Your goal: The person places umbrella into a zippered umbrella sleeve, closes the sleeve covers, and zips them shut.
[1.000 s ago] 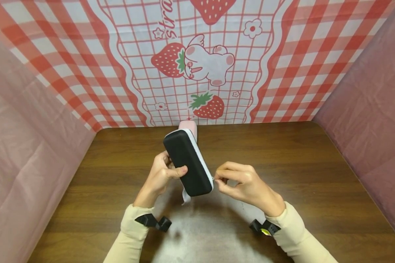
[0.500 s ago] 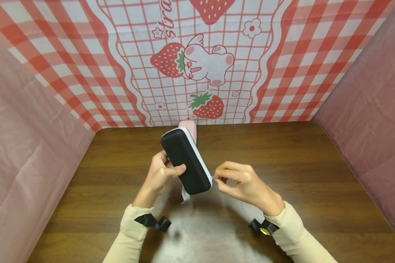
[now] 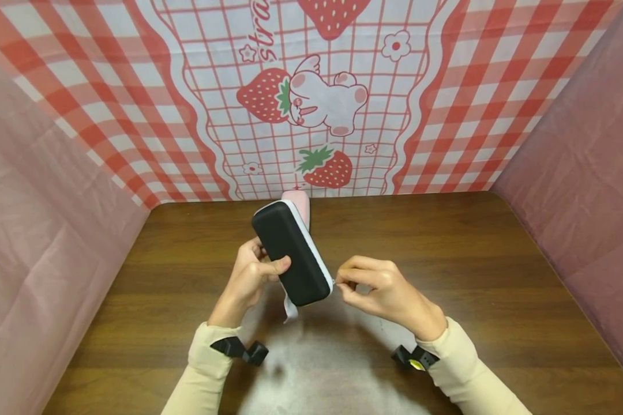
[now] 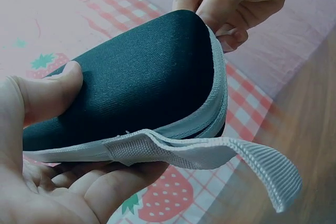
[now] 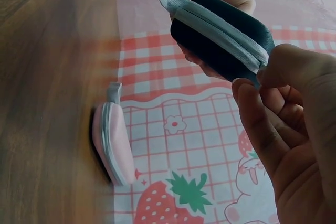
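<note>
A black zip case (image 3: 292,253) with a white zipper edge is held tilted above the table. My left hand (image 3: 246,276) grips its left side, thumb across the black face and fingers underneath. From the case's end hangs a pale strap (image 4: 205,153). My right hand (image 3: 381,285) pinches the small zipper pull (image 3: 334,282) at the near right corner, mostly covered by the fingertips in the right wrist view. In the left wrist view, a narrow dark slit shows between the zipper edges near the strap.
A pink zip case (image 5: 119,142) with a pale strap stands at the back of the brown wooden table (image 3: 446,248), against the red-and-white strawberry cloth (image 3: 420,115). Pink cloth walls (image 3: 576,155) close in both sides.
The black case has shifted slightly to the left and a little upward, with the left hand. The right hand has barely moved and keeps its pinch on the zipper pull.
</note>
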`<action>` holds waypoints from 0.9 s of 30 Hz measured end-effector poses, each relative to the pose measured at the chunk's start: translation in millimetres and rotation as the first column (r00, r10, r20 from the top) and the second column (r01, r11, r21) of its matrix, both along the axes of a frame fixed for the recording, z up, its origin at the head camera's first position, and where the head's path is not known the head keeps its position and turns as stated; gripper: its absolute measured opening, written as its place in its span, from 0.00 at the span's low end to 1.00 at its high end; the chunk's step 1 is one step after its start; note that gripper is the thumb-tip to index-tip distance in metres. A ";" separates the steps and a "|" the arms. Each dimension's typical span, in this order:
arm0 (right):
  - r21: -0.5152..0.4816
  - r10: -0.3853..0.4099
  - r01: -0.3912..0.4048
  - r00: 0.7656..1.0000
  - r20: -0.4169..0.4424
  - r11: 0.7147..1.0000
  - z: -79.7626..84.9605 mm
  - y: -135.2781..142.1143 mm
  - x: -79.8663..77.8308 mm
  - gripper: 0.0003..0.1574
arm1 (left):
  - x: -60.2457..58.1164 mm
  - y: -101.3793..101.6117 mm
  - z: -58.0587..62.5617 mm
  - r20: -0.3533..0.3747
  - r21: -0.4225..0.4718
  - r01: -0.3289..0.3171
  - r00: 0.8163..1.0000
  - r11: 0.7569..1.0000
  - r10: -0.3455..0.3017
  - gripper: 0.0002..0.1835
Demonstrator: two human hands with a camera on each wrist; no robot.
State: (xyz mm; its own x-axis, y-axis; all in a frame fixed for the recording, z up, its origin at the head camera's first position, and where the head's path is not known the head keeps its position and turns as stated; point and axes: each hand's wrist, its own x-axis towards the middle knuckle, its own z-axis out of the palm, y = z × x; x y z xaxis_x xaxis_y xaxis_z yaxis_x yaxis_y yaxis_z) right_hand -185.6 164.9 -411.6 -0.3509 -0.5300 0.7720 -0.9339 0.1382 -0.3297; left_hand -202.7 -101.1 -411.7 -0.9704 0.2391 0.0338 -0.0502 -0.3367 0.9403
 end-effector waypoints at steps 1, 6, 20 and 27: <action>0.002 -0.001 0.001 1.000 -0.002 1.000 0.3 0.0 0.0 0.13 | -0.1 -0.1 0.3 0.003 0.001 0.000 1.000 1.000 0.000 0.20; 0.016 0.008 -0.008 1.000 0.003 1.000 0.7 -0.8 -0.4 0.13 | -1.1 -1.7 0.8 0.021 0.033 -0.029 0.999 0.999 0.028 0.19; 0.026 0.003 -0.003 1.000 0.007 1.000 -3.3 -3.4 0.5 0.13 | -2.0 0.7 1.5 0.071 0.045 -0.075 0.995 0.996 0.072 0.15; 0.032 0.016 -0.016 1.000 0.005 0.999 -5.8 -6.3 0.2 0.11 | -3.1 0.9 1.1 0.082 0.075 -0.079 0.994 0.994 0.072 0.15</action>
